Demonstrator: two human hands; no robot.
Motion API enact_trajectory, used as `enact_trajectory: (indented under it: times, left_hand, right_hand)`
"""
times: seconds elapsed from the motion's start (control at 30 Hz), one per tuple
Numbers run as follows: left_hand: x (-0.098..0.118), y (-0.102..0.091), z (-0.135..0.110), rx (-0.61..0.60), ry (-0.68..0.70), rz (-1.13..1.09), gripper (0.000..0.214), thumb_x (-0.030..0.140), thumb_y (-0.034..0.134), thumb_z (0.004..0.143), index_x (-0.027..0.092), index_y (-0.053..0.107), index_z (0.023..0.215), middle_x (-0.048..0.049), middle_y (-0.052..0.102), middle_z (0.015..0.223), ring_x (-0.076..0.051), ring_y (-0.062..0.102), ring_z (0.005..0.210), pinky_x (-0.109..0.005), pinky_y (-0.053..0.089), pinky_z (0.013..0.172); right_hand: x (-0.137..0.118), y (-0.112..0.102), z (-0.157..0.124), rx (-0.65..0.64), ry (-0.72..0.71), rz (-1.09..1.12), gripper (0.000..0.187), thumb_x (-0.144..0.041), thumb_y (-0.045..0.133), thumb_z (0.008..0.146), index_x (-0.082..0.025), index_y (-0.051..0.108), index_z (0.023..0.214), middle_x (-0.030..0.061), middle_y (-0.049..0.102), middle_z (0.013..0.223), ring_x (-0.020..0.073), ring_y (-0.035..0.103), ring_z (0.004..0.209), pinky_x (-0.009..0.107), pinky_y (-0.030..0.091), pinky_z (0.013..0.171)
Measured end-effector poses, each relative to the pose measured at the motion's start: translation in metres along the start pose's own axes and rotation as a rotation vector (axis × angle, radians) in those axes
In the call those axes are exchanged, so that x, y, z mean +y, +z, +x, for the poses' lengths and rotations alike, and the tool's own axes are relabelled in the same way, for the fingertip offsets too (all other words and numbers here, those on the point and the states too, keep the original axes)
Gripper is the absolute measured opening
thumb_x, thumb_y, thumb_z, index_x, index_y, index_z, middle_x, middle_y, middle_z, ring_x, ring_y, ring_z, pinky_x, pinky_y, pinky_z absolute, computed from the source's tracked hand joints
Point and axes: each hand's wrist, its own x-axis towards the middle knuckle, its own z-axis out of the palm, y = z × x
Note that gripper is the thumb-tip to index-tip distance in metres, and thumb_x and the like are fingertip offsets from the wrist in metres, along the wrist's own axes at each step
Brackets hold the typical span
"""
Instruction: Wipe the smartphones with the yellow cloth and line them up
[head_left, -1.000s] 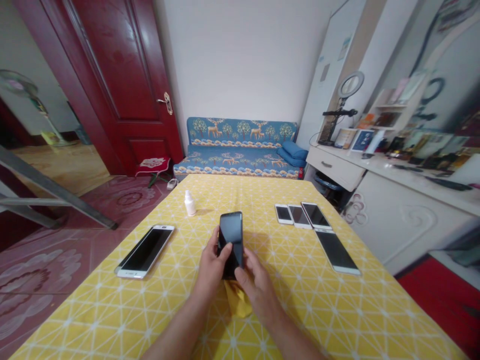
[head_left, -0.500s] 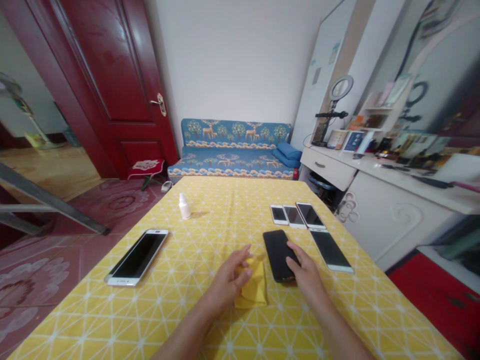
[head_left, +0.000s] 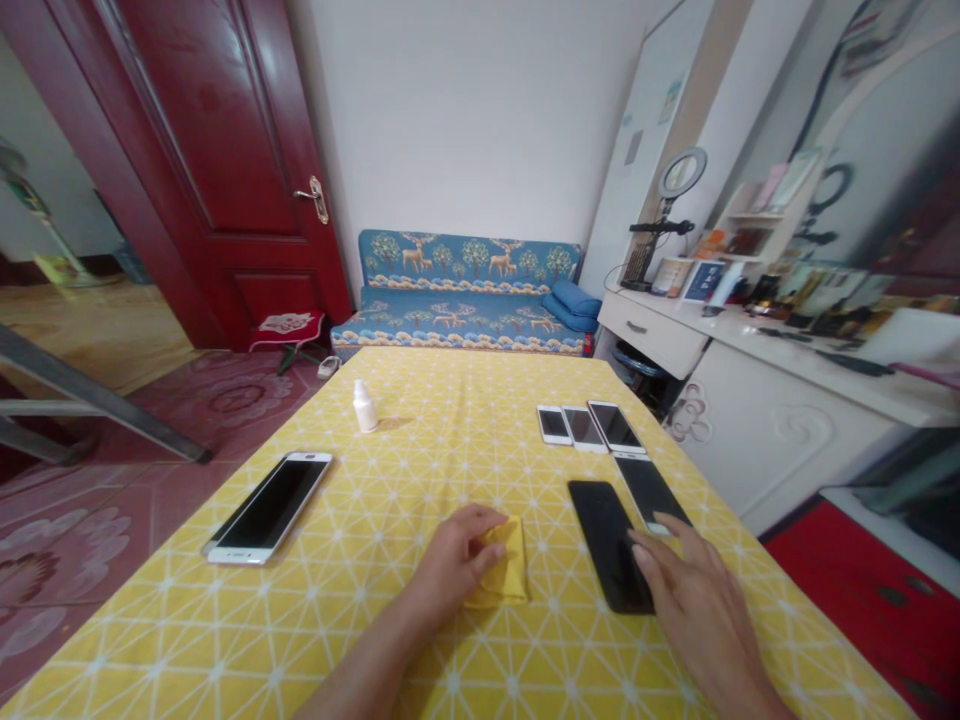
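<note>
My left hand [head_left: 450, 560] has curled fingers on the left side of a folded yellow cloth [head_left: 514, 565], with the thumb and forefinger a little apart over it. My right hand [head_left: 697, 595] pinches the right edge of a black smartphone [head_left: 604, 545], dark face up and low over the table or lying on it. The right hand's other fingers reach over the near end of a white-framed smartphone [head_left: 649, 485]. Behind that one, three more phones lie side by side: a small white phone [head_left: 553, 425], a middle phone [head_left: 584, 428] and a larger phone [head_left: 615, 426].
The table wears a yellow patterned cloth [head_left: 360, 630]. A large white smartphone [head_left: 270, 508] lies on the left, and a white spray bottle [head_left: 365, 407] stands behind it. Beyond the table is a blue sofa [head_left: 457, 310]; a white dresser [head_left: 780, 400] stands at the right.
My right hand has moved right and towards me with the black smartphone, which now lies closer to the white-framed phone. My left hand has stayed at the yellow cloth.
</note>
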Motion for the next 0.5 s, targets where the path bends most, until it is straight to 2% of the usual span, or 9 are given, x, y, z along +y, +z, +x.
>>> enact_trajectory:
  times: [0.07,0.17,0.3,0.5]
  left_hand:
    - [-0.001,0.0,0.0,0.004,-0.001,-0.008,0.03,0.03,0.061,0.083,0.024,0.069,0.111,-0.0094,0.062,0.116,-0.023,0.058,0.107,-0.034,0.044,0.094]
    - [-0.002,0.0,0.0,0.007,-0.006,-0.013,0.029,0.03,0.06,0.083,0.024,0.069,0.11,-0.0097,0.063,0.115,-0.023,0.058,0.106,-0.034,0.044,0.093]
    - [0.003,0.0,0.001,-0.001,-0.008,0.002,0.029,0.029,0.059,0.084,0.023,0.07,0.11,-0.0093,0.063,0.114,-0.023,0.058,0.106,-0.034,0.043,0.094]
    - [0.002,0.0,0.001,0.007,0.004,0.01,0.028,0.029,0.059,0.083,0.023,0.07,0.108,-0.009,0.064,0.112,-0.023,0.059,0.104,-0.033,0.044,0.092]
  right_hand:
    - [0.014,0.01,0.008,0.029,-0.028,-0.014,0.046,-0.043,0.034,0.09,-0.027,0.065,0.119,0.0104,0.048,0.139,0.0343,0.043,0.129,0.055,0.038,0.103]
    - [0.044,0.034,0.022,-0.006,0.005,-0.025,0.05,-0.04,0.031,0.091,-0.026,0.054,0.133,0.0081,0.037,0.15,0.0359,0.025,0.141,0.059,0.032,0.106]
    - [0.072,0.058,0.036,-0.107,0.002,-0.016,0.053,-0.044,0.032,0.091,-0.024,0.051,0.136,0.009,0.037,0.15,0.0361,0.023,0.141,0.056,0.029,0.109]
    - [0.078,0.062,0.056,-0.154,0.006,-0.038,0.055,-0.046,0.026,0.095,-0.023,0.047,0.139,0.0114,0.033,0.152,0.0358,0.024,0.141,0.057,0.028,0.108]
